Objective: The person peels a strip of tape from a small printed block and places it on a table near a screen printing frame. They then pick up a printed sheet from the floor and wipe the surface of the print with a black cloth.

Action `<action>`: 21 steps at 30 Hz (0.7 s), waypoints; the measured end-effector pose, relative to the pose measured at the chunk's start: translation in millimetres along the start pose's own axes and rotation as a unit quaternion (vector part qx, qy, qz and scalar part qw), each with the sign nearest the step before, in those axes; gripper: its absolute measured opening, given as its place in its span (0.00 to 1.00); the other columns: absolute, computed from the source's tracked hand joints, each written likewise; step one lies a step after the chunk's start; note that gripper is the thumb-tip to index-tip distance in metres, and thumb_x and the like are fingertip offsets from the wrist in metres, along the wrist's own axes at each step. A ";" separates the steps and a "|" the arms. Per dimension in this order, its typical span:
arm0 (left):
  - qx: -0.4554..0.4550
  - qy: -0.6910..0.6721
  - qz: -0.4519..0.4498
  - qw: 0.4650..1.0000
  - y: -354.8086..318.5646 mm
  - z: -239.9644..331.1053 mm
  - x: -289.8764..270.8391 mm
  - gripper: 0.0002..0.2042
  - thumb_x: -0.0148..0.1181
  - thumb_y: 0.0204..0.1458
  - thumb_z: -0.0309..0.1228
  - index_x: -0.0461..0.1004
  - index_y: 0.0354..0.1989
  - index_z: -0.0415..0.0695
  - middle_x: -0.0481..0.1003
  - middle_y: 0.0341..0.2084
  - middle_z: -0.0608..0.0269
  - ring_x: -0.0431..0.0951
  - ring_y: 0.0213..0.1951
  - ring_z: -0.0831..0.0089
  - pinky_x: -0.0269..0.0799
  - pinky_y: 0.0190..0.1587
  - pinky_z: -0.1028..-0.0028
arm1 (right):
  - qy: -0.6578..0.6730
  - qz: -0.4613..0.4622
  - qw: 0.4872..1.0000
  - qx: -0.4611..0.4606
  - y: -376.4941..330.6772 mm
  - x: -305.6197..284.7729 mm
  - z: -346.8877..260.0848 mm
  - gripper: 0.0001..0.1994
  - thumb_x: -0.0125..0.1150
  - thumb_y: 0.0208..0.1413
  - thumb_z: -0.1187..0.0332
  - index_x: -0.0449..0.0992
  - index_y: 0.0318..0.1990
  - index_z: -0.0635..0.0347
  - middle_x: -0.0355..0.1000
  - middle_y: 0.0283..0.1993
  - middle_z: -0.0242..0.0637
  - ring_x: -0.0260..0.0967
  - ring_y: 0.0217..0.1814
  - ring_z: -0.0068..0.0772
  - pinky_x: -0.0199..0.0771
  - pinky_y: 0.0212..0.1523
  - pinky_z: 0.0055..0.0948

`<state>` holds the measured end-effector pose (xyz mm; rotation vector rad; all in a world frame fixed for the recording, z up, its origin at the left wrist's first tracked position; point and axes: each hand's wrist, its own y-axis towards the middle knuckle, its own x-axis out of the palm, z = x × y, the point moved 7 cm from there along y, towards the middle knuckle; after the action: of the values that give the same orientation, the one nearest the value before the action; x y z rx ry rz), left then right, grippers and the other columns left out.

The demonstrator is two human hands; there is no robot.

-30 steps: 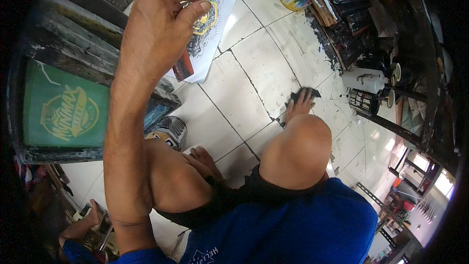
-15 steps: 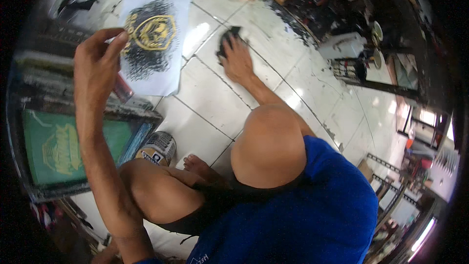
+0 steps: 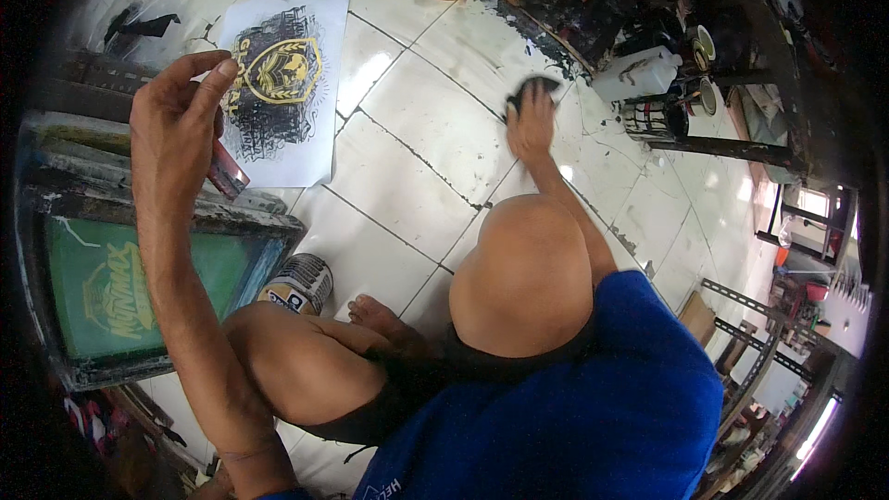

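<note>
- The white paper print lies flat on the tile floor at 11 o'clock. Wet ink could smear it if a hand drags over.
- The left hand is raised at 10 o'clock, fingers pinching a red-edged tool.
- The right hand reaches out to 12 o'clock, pressing a dark rag down.

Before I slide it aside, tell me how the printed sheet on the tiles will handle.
The printed sheet lies flat on the white tiled floor and looks thin, so it is probably floppy and light, likely to droop if lifted by one corner. The tiles look glossy, so it may slide easily. Dark smears nearby could stain it.
</note>
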<state>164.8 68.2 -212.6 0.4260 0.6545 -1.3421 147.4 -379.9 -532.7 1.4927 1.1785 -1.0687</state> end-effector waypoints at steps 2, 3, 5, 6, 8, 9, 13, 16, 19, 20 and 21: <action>0.030 -0.019 0.017 0.999 3.9 -2.1 -5.0 0.15 0.63 0.59 0.34 0.80 0.46 0.34 0.68 0.15 0.71 0.62 0.18 0.84 0.55 0.21 0.77 | -0.015 -0.015 0.997 -0.075 49.7 12.7 -35.9 0.33 0.51 0.63 0.55 0.58 0.68 0.70 0.53 0.73 0.58 0.49 0.74 0.61 0.41 0.74 0.58; 0.041 -0.025 0.026 0.998 5.4 -4.9 -7.2 0.15 0.63 0.59 0.34 0.80 0.46 0.34 0.68 0.15 0.71 0.62 0.18 0.84 0.55 0.21 0.77 | -0.053 -0.038 0.993 -0.102 66.7 18.9 -60.7 0.32 0.50 0.63 0.54 0.58 0.68 0.69 0.54 0.73 0.57 0.49 0.74 0.59 0.41 0.75 0.57; 0.016 -0.030 0.017 0.999 4.9 -8.6 -10.2 0.15 0.63 0.59 0.34 0.80 0.46 0.34 0.69 0.15 0.70 0.62 0.18 0.84 0.55 0.21 0.77 | -0.039 -0.058 0.986 -0.154 70.1 24.5 -92.7 0.32 0.49 0.64 0.54 0.58 0.69 0.69 0.53 0.73 0.56 0.49 0.74 0.58 0.41 0.75 0.57; 0.005 -0.033 0.011 0.999 4.4 -9.3 -11.3 0.15 0.63 0.59 0.34 0.80 0.46 0.34 0.69 0.16 0.70 0.62 0.18 0.84 0.55 0.21 0.77 | -0.036 -0.070 0.981 -0.178 60.6 21.4 -99.9 0.32 0.49 0.64 0.55 0.57 0.69 0.68 0.53 0.73 0.55 0.49 0.74 0.58 0.42 0.74 0.57; 0.019 -0.020 0.001 1.000 6.1 -15.8 -4.8 0.15 0.63 0.59 0.34 0.80 0.46 0.33 0.69 0.16 0.70 0.62 0.18 0.85 0.55 0.21 0.78 | 0.066 -0.086 0.988 -0.112 31.5 15.6 -57.8 0.33 0.50 0.64 0.55 0.55 0.70 0.68 0.52 0.74 0.55 0.48 0.74 0.60 0.42 0.75 0.57; 0.026 -0.010 0.000 1.000 6.0 -16.2 -6.7 0.15 0.63 0.58 0.34 0.80 0.46 0.33 0.69 0.16 0.70 0.62 0.18 0.85 0.56 0.21 0.78 | 0.022 -0.061 0.996 -0.062 10.5 14.0 -30.1 0.33 0.50 0.63 0.55 0.55 0.70 0.68 0.51 0.74 0.55 0.48 0.74 0.60 0.41 0.75 0.58; -0.006 -0.012 0.027 1.000 0.4 -21.7 -17.3 0.15 0.64 0.58 0.33 0.80 0.46 0.32 0.68 0.15 0.69 0.63 0.18 0.85 0.56 0.21 0.78 | -0.046 -0.043 0.997 -0.034 15.2 21.0 -41.5 0.35 0.52 0.62 0.55 0.55 0.70 0.69 0.49 0.75 0.56 0.48 0.74 0.60 0.39 0.74 0.59; -0.006 -0.041 0.008 0.999 5.5 -14.7 -10.1 0.14 0.64 0.58 0.32 0.80 0.45 0.33 0.69 0.15 0.69 0.63 0.18 0.85 0.56 0.21 0.78 | 0.031 -0.027 0.996 -0.085 86.9 38.8 -96.4 0.33 0.53 0.62 0.55 0.59 0.68 0.69 0.53 0.73 0.56 0.49 0.74 0.59 0.40 0.74 0.60; -0.027 -0.051 -0.002 0.998 5.8 -20.5 -6.3 0.14 0.63 0.58 0.32 0.80 0.45 0.33 0.68 0.15 0.69 0.64 0.18 0.85 0.56 0.21 0.79 | -0.021 -0.047 0.988 -0.145 144.1 56.3 -172.7 0.35 0.50 0.63 0.51 0.57 0.69 0.69 0.54 0.73 0.54 0.46 0.76 0.55 0.41 0.74 0.58; -0.012 -0.031 0.002 0.999 8.3 -23.8 -7.5 0.15 0.63 0.59 0.34 0.79 0.47 0.34 0.66 0.15 0.69 0.63 0.17 0.84 0.58 0.17 0.77 | -0.055 -0.034 0.985 -0.163 150.3 57.1 -184.5 0.34 0.49 0.64 0.52 0.56 0.70 0.67 0.53 0.74 0.53 0.44 0.77 0.53 0.41 0.75 0.57; 0.005 -0.013 0.004 1.000 13.5 -29.6 -7.5 0.16 0.62 0.59 0.35 0.79 0.48 0.34 0.65 0.16 0.70 0.63 0.16 0.83 0.60 0.14 0.76 | -0.034 -0.038 0.984 -0.173 150.4 53.6 -183.0 0.33 0.49 0.64 0.54 0.56 0.70 0.66 0.53 0.74 0.52 0.44 0.77 0.53 0.41 0.75 0.56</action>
<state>171.7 95.1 -231.0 0.4184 0.6250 -1.3421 319.5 -208.6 -527.2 1.1415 1.3073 -0.9021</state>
